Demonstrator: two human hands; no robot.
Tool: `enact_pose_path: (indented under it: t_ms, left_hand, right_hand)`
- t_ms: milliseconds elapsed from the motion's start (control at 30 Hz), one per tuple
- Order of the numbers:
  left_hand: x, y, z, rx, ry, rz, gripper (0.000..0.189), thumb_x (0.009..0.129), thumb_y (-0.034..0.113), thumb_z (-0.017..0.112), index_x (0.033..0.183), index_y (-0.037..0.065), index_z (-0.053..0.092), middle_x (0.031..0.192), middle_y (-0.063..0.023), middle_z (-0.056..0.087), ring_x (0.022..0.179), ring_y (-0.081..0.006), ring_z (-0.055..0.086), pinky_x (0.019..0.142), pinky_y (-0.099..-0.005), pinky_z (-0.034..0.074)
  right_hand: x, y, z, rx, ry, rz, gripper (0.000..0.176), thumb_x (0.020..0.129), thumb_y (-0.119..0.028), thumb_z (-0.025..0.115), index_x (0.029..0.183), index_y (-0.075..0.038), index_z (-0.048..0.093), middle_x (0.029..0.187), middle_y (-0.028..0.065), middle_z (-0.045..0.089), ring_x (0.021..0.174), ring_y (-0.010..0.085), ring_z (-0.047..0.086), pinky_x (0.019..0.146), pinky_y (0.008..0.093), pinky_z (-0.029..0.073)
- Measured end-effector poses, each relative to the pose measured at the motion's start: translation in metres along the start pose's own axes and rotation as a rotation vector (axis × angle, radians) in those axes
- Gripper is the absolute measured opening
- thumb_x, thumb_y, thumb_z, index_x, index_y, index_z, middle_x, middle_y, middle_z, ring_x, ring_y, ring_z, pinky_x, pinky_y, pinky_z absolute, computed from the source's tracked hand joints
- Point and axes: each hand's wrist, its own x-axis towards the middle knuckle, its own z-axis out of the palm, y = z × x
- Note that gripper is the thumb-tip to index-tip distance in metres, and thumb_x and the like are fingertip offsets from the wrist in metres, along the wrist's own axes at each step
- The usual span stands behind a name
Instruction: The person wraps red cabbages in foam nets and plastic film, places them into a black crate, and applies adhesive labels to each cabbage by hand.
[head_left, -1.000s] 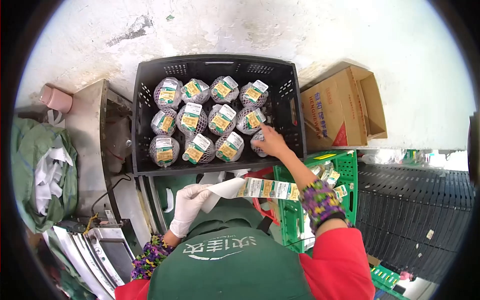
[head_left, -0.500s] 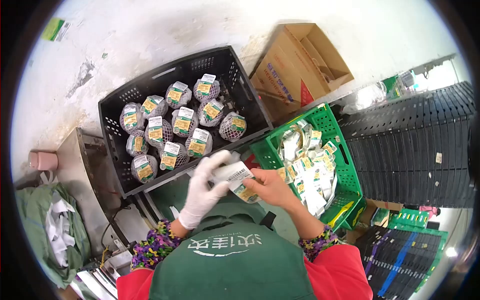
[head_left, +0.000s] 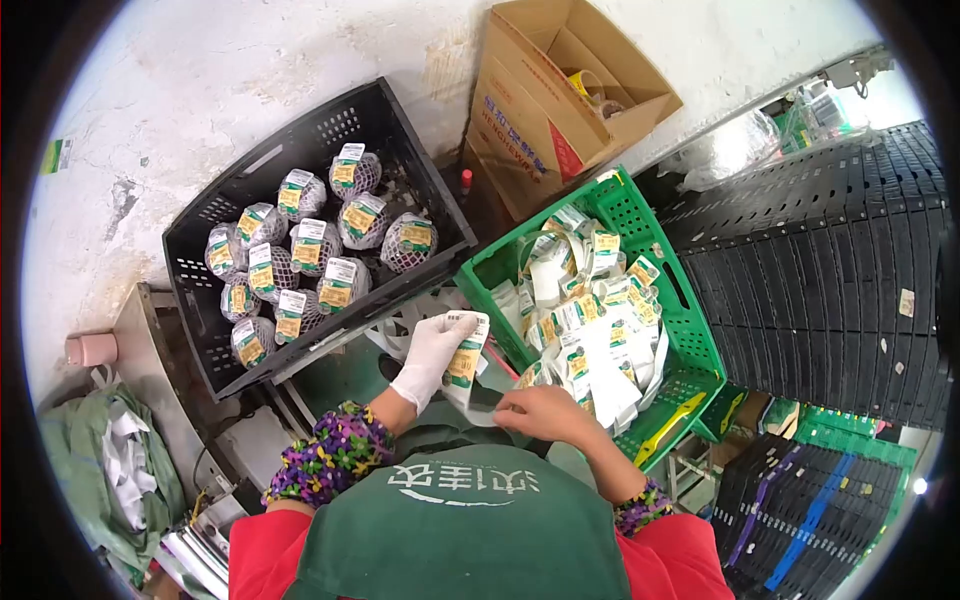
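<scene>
Paper: pinches label strip [head_left: 464,358] in gloved left hand [head_left: 432,352]; pulls right hand [head_left: 540,412] back from black crate [head_left: 300,145] beyond, pinches strip's lower end.

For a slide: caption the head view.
Gloved left hand holds a label strip, bare right hand at its end, beside a green basket.

head-worn camera, looking steeply down, close over crates [head_left: 300,190]

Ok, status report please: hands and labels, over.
Left hand, gloved, shut on label strip. Right hand bare, at strip's lower end, grip unclear. Green crate of labels beside it, black crate beyond.
</scene>
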Motion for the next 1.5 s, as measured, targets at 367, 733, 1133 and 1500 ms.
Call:
enact_pose_path:
  t_ms: [367, 733, 1133, 1500]
  left_hand:
    - [0.074, -0.031, -0.003, 0.550, -0.055, -0.056, 0.055, 0.078, 0.049, 0.066, 0.100, -0.001, 0.064, 0.092, -0.0146, 0.067, 0.080, -0.0238, 0.066, 0.074, -0.0331, 0.050]
    - [0.041, 0.094, -0.177, 1.304, 0.133, 1.055, 0.031, 0.077, 0.012, 0.064, 0.107, 0.006, 0.060, 0.110, -0.0143, 0.060, 0.101, -0.0308, 0.058, 0.083, -0.0388, 0.047]
    - [0.096, 0.074, -0.233, 1.486, -0.239, 1.046, 0.033, 0.081, 0.032, 0.062, 0.107, 0.012, 0.059, 0.116, -0.0084, 0.056, 0.118, -0.0250, 0.049, 0.105, -0.0477, 0.030]
    - [0.145, 0.104, -0.282, 1.554, 0.028, 0.893, 0.060, 0.072, 0.036, 0.070, 0.120, 0.006, 0.052, 0.121, -0.0153, 0.051, 0.121, -0.0322, 0.043, 0.103, -0.0468, 0.031]
  right_hand:
    - [0.019, 0.014, -0.033, 0.193, 0.620, -0.127, 0.018, 0.085, -0.018, 0.060, 0.097, -0.005, 0.063, 0.089, 0.0123, 0.066, 0.079, 0.0282, 0.065, 0.068, 0.0352, 0.050]
    - [0.245, -0.081, -0.071, -0.197, 0.553, -0.510, 0.026, 0.082, -0.014, 0.061, 0.103, 0.000, 0.057, 0.102, 0.0192, 0.058, 0.091, 0.0379, 0.058, 0.079, 0.0435, 0.048]
    - [0.353, -0.108, -0.072, -0.414, 0.247, 0.083, 0.063, 0.076, -0.029, 0.069, 0.127, -0.001, 0.044, 0.121, 0.0282, 0.049, 0.112, 0.0413, 0.050, 0.091, 0.0433, 0.045]
    - [0.400, -0.110, -0.035, -0.580, 0.541, -0.488, 0.063, 0.072, -0.032, 0.068, 0.124, -0.002, 0.048, 0.120, 0.0213, 0.048, 0.115, 0.0391, 0.044, 0.101, 0.0553, 0.031]
